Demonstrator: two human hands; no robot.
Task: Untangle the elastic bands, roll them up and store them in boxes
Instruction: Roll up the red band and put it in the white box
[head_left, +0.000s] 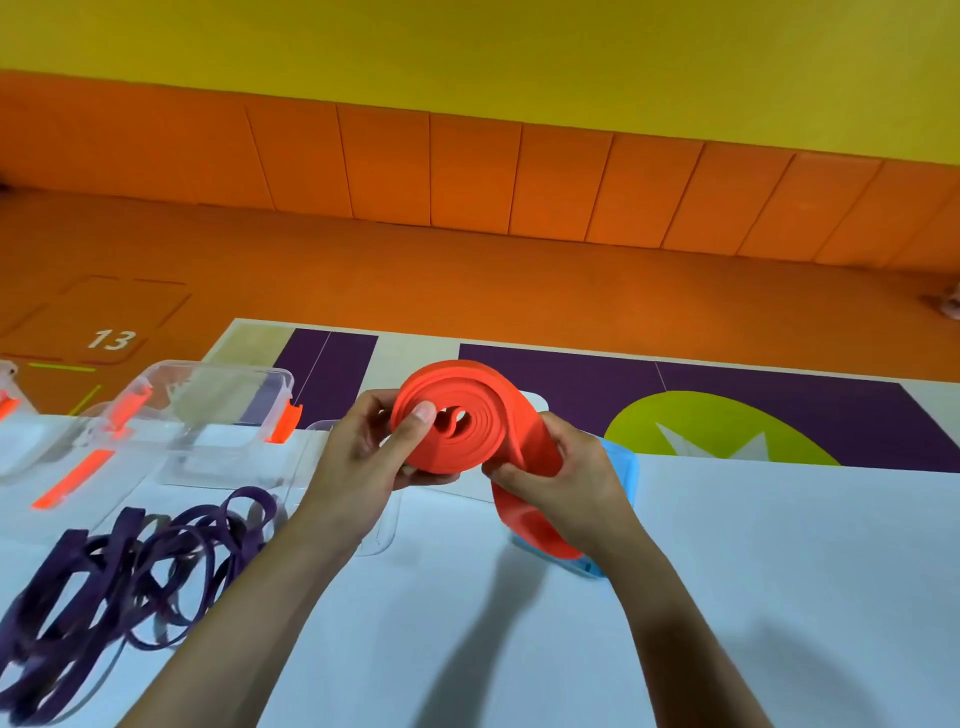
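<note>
While left hand (363, 457) clamps orange band (483, 415) coil above counter (779, 571), thumb on its face, right hand (566, 473) pinches loose tail. Keep tail taut, edges aligned, thumb pinning spiral; slack likely lets coil spring open; clear box (234, 395) near left.

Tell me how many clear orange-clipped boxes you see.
2. One clear box stands left of the left hand, behind the purple bands; a second box is cut off at the left edge. More may be hidden.
</note>
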